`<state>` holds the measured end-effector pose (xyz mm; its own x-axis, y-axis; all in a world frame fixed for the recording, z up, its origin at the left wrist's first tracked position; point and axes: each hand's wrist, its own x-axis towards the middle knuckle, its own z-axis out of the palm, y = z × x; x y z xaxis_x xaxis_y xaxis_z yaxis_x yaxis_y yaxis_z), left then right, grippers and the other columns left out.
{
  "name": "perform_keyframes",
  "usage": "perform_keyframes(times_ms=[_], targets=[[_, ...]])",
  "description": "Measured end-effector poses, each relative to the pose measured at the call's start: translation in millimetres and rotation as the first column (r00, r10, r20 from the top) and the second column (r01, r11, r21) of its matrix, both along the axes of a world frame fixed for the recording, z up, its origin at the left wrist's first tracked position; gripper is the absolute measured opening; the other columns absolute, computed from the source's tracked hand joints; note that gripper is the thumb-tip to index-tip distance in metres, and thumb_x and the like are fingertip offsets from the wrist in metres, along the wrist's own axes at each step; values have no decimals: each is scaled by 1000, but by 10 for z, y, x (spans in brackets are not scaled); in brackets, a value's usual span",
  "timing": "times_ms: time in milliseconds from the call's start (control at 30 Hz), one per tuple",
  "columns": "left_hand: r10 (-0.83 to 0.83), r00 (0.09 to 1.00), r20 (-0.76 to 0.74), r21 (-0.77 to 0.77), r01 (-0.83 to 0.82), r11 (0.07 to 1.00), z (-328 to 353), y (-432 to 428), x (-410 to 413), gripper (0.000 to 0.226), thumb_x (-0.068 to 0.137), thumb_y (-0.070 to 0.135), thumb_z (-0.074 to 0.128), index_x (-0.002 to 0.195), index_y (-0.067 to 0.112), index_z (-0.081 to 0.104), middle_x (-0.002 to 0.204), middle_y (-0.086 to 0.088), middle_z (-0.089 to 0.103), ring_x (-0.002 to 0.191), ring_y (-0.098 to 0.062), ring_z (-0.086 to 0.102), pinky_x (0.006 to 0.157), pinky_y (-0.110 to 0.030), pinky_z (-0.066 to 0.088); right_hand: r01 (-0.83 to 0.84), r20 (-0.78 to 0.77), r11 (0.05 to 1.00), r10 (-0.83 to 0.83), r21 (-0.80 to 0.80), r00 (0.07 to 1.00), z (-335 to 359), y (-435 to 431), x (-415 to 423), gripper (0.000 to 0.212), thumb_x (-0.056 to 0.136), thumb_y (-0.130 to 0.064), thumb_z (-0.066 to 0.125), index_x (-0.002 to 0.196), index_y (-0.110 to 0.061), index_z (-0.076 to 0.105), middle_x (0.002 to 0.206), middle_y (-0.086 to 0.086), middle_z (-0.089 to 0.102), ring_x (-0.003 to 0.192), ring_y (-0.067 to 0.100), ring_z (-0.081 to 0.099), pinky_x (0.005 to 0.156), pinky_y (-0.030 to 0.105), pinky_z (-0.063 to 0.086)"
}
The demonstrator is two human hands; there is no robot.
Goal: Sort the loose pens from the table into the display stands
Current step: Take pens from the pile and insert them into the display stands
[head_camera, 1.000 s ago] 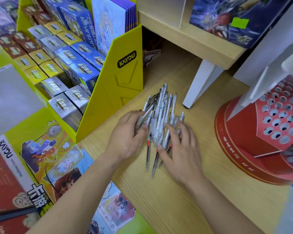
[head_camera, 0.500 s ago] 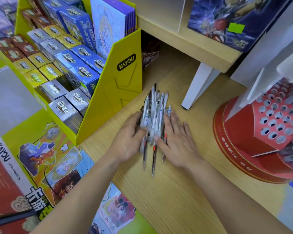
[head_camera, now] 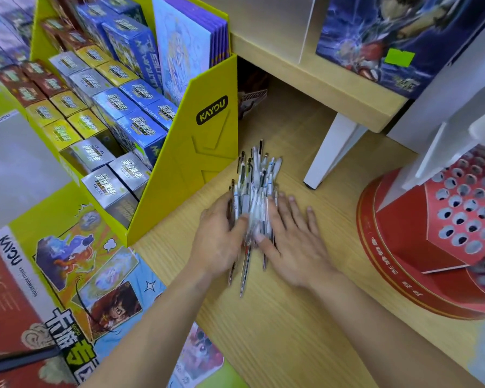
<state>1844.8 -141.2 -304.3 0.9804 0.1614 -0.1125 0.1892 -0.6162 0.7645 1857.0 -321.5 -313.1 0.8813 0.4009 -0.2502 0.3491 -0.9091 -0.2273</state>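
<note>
A bundle of loose white and clear pens lies on the wooden table, tips pointing towards me. My left hand presses against the bundle's left side, its thumb lying across the pens. On the right side my right hand lies flat with straight fingers, thumb touching the pens. Between them the pens are squeezed into a narrow stack. A red round display stand with rows of holes stands to the right, apart from both hands.
A yellow cardboard display full of card boxes stands just left of the pens. A raised wooden shelf with a white leg sits behind them. Printed posters cover the table's left part.
The spread-out pile has been pushed together into a tight, aligned bundle. Both hands have moved inward against its sides.
</note>
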Motion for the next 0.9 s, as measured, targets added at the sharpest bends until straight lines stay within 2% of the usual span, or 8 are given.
perform_keyframes(times_ms=[67, 133, 267, 400, 600, 667, 733, 900], targets=[[62, 998, -28, 13, -61, 998, -12, 75, 73, 43, 93, 51, 52, 130, 30, 55, 123, 6, 66, 113, -23, 62, 99, -49, 50, 19, 9, 1000, -19, 7, 1000, -5, -73, 18, 77, 97, -68, -1, 153, -25, -31, 165, 1, -25, 151, 18, -27, 124, 48, -11], [71, 996, -45, 66, -68, 995, -8, 34, 138, 56, 96, 52, 52, 141, 19, 49, 139, -4, 58, 127, -30, 54, 111, -47, 42, 88, 28, 996, -88, 7, 996, -26, -113, 41, 80, 96, -68, -5, 155, -19, -27, 165, 5, -25, 152, 20, -26, 125, 47, -10], [86, 995, -41, 108, -81, 991, 62, -226, 209, 69, 101, 42, 51, 155, 5, 32, 151, -16, 41, 140, -34, 36, 115, -34, 25, 95, 27, 994, -97, 54, 995, -72, 64, 111, 80, 92, -63, -12, 155, -16, -26, 166, 5, -24, 152, 18, -24, 124, 42, -13], [115, 991, -62, -20, -117, 993, 26, -221, 307, 71, 101, 36, 57, 157, 4, 27, 152, -14, 39, 144, -26, 33, 106, -15, 19, 44, 16, 997, -45, 61, 999, -45, 149, 152, 78, 89, -66, -21, 153, -23, -30, 165, 0, -26, 151, 20, -27, 124, 48, -11], [94, 994, -58, -36, -96, 995, 7, -181, 391, 72, 96, 39, 65, 153, 7, 35, 146, -10, 49, 137, -26, 43, 104, -20, 30, 16, 15, 999, -17, 49, 1000, -27, 119, 147, 76, 90, -65, -16, 151, -23, -30, 165, 0, -26, 151, 21, -28, 124, 49, -11], [96, 995, -33, -66, -98, 993, 4, -164, 409, 58, 95, 36, 68, 143, 11, 46, 136, -5, 59, 125, -22, 54, 101, -28, 42, 15, 15, 999, -16, 45, 1000, -27, 115, 154, 75, 93, -65, -11, 154, -23, -28, 166, 0, -25, 151, 21, -27, 124, 49, -11], [107, 994, -7, -146, -107, 983, 19, -115, 399, 35, 95, 28, 69, 126, 21, 52, 120, 4, 67, 109, -13, 62, 91, -23, 48, 14, 24, 999, -15, 47, 1000, -29, 117, 153, 74, 97, -64, -5, 155, -23, -26, 166, 0, -23, 152, 21, -26, 124, 49, -11], [74, 997, -9, -249, -74, 966, 44, 92, 328, 34, 98, 17, 67, 130, 17, 57, 115, 8, 72, 105, -6, 68, 92, -25, 53, 21, 28, 997, -23, 68, 999, -34, 108, 148, 74, 97, -67, -3, 155, -27, -25, 167, -2, -20, 153, 19, -23, 124, 48, -10]])
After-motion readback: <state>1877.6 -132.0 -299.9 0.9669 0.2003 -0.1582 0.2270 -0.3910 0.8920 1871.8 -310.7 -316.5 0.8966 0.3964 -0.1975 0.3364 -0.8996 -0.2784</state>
